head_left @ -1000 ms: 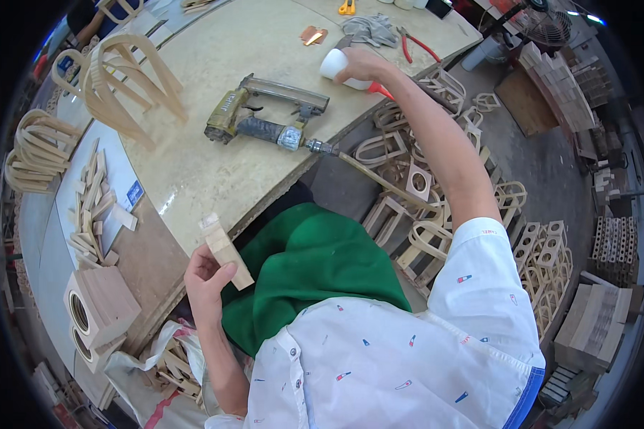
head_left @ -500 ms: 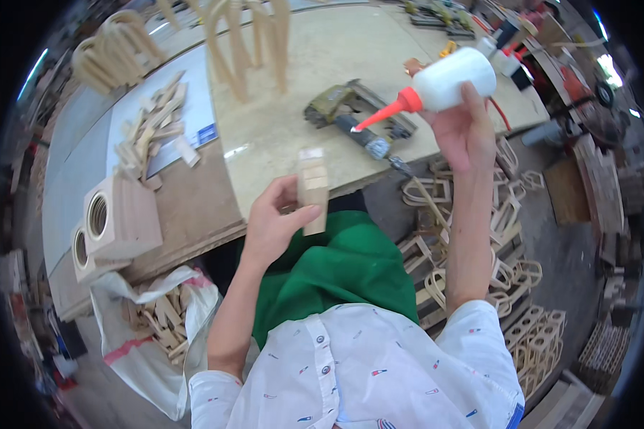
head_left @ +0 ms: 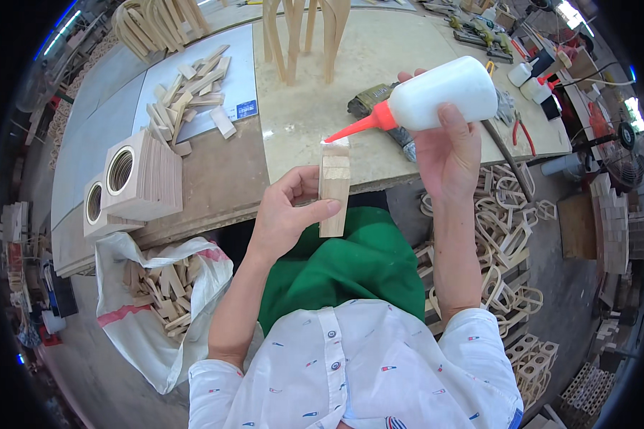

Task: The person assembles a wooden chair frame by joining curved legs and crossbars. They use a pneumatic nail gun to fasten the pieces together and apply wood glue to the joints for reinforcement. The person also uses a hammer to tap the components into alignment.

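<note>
My left hand (head_left: 288, 212) grips a small pale wooden block (head_left: 334, 193) upright at the table's front edge, thumb across its near face. White glue shows on the block's top end. In my right hand (head_left: 447, 154) is a white glue bottle (head_left: 451, 91) with a long red nozzle (head_left: 358, 127), tipped down to the left. The nozzle's tip is at the block's top end; whether it touches I cannot tell. Behind the bottle lies a green and grey power tool (head_left: 371, 99), partly hidden by the bottle and my right hand.
Loose wood pieces (head_left: 193, 93) lie on a white sheet at the left. Stacked wooden blocks with round holes (head_left: 147, 179) stand at the table edge, above a white sack (head_left: 122, 329) of offcuts. Bent wood frames (head_left: 293, 36) stand at the back; more (head_left: 501, 236) are piled right. Red pliers (head_left: 524, 134) lie rightward.
The glue bottle has come down and left, bringing its nozzle tip to the block's top end. The whole view has shifted, so table things appear farther right.
</note>
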`<state>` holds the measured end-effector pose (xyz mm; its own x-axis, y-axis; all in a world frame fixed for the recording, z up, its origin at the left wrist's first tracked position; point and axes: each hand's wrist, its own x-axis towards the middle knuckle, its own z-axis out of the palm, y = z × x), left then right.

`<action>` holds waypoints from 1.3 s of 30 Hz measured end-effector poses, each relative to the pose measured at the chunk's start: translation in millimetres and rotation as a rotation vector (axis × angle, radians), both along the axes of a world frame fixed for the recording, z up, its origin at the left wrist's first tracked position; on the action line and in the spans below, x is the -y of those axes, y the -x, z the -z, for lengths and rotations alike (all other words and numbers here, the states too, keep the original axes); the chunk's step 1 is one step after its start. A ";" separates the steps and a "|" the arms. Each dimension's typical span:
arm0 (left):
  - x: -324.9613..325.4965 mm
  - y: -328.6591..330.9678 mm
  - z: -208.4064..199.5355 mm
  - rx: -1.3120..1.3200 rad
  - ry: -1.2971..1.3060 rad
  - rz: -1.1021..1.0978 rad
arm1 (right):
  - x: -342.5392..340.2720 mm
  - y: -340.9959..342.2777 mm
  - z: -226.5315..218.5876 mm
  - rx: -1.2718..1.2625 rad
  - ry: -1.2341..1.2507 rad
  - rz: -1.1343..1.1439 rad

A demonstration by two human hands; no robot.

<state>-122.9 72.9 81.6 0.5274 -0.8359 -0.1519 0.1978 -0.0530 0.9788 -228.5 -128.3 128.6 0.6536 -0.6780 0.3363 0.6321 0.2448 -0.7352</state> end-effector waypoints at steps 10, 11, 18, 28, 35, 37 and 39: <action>3.5 2.1 -0.9 -0.025 0.016 -0.003 | 3.0 2.8 2.6 -0.006 0.057 0.018; 3.9 2.0 -1.4 -0.031 0.014 -0.001 | 3.4 2.9 3.7 -0.006 0.061 0.024; 3.9 -0.5 -2.7 -0.087 0.010 0.000 | 1.9 3.9 4.3 -0.004 0.095 0.042; 0.2 -6.3 5.2 -0.082 0.041 0.031 | 1.8 5.2 9.1 0.027 0.057 0.051; -1.4 -5.9 11.1 -0.094 0.047 -0.010 | 4.8 13.0 15.2 0.012 0.097 0.068; -0.3 -3.4 10.8 -0.094 0.038 -0.007 | 5.9 16.5 15.1 -0.031 0.158 0.095; -0.4 -3.1 11.2 -0.093 0.046 -0.014 | 2.9 20.2 10.9 -0.053 0.174 0.136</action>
<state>-119.9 73.3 70.3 0.5247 -0.8356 -0.1624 0.2886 -0.0049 0.9575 -248.7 -131.3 117.7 0.5799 -0.6962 0.4231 0.6098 0.0265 -0.7921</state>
